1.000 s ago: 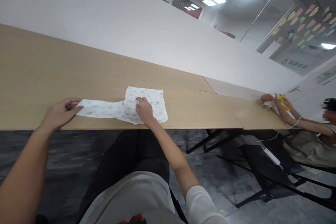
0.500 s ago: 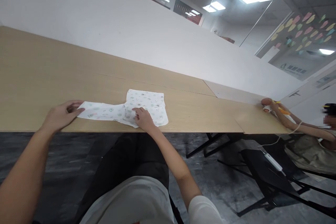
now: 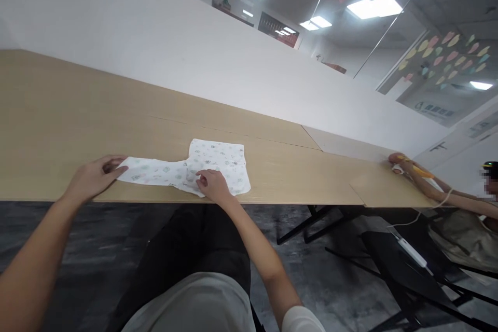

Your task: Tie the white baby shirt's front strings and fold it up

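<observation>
A white baby garment (image 3: 218, 155) with a small coloured print lies on the table close to its front edge. Its wide part is on the right, and a long narrow part, like a sleeve or leg, stretches out to the left. My left hand (image 3: 93, 176) pinches the far left end of that narrow part between thumb and fingers. Where the narrow part meets the wide one, my right hand (image 3: 213, 185) is bent over the fabric, its thumb and fingertips closed on the cloth. Some of the fabric under the right hand is hidden.
The long wooden table (image 3: 97, 109) runs along a white partition (image 3: 155, 41). At its far right end, another person's arms (image 3: 424, 179) reach over the tabletop with an orange-and-white item. A black folding chair (image 3: 392, 254) holds a white power strip (image 3: 413, 253).
The whole view has shifted slightly, so the scene sits lower. My right hand's fingers have drawn closer together on the cloth. My left hand keeps its hold, and the garment lies much the same.
</observation>
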Demonstrator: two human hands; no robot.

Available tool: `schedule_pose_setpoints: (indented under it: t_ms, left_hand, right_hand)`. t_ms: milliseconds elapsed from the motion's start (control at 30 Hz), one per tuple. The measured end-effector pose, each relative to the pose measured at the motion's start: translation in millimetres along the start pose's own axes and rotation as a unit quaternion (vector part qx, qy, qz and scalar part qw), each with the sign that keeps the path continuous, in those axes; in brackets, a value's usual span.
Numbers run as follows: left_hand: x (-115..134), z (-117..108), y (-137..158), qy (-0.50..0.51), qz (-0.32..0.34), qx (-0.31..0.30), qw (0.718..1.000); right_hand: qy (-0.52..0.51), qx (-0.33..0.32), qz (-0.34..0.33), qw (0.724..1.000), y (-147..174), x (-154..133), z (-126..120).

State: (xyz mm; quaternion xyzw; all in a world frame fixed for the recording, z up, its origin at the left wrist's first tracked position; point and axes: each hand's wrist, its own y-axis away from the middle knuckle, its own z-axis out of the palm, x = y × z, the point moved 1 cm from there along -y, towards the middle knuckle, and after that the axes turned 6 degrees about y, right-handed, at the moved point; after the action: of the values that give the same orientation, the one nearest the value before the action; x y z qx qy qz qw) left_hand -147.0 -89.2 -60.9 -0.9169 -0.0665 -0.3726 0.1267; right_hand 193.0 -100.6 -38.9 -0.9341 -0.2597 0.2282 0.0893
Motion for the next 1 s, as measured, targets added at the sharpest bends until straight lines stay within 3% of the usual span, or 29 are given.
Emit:
schedule_pose_setpoints:
  t_ms: [133,267,367,467,533,567,633,733,867,1000]
  left_hand:
    - [15.6,-1.4,6.2,0.041,-0.013,0.005,0.999]
    - [70.3,4.9,7.6,0.141,0.050,0.040,0.988]
    - [133.9,21.2,9.0,0.184,0.139,0.032,0.973]
    - [188.8,46.0,19.6,0.192,0.227,-0.074,0.952]
    - [205.6,63.0,32.2,0.191,0.291,-0.129,0.929]
    - [206.3,70.4,39.1,0.178,0.317,-0.122,0.923]
    - [193.9,82.7,52.7,0.140,0.340,-0.053,0.928]
    - [156.3,95.4,69.1,0.079,0.287,0.032,0.954]
    - [119.3,104.7,83.4,0.005,0.222,0.039,0.974]
    - [113.8,110.2,91.7,-0.009,0.188,0.045,0.981]
  right_hand:
    - [-0.053,0.015,0.024,0.998,-3.0,-3.2,-7.6]
    - [-0.210,0.045,0.075,0.974,-15.4,-6.7,-18.2]
    - [-0.418,0.028,0.123,0.900,-31.5,-13.8,-27.0]
    - [-0.573,0.023,0.169,0.801,-44.6,-17.6,-36.4]
    - [-0.600,0.047,0.202,0.773,-46.7,-12.7,-42.0]
    - [-0.598,0.060,0.217,0.769,-45.3,-7.8,-44.0]
    - [-0.574,0.075,0.243,0.778,-39.3,5.5,-45.7]
    - [-0.522,0.074,0.263,0.808,-28.5,28.7,-42.0]
    - [-0.465,0.099,0.274,0.836,-22.1,54.4,-30.7]
    - [-0.368,0.130,0.260,0.884,-20.4,69.7,-22.3]
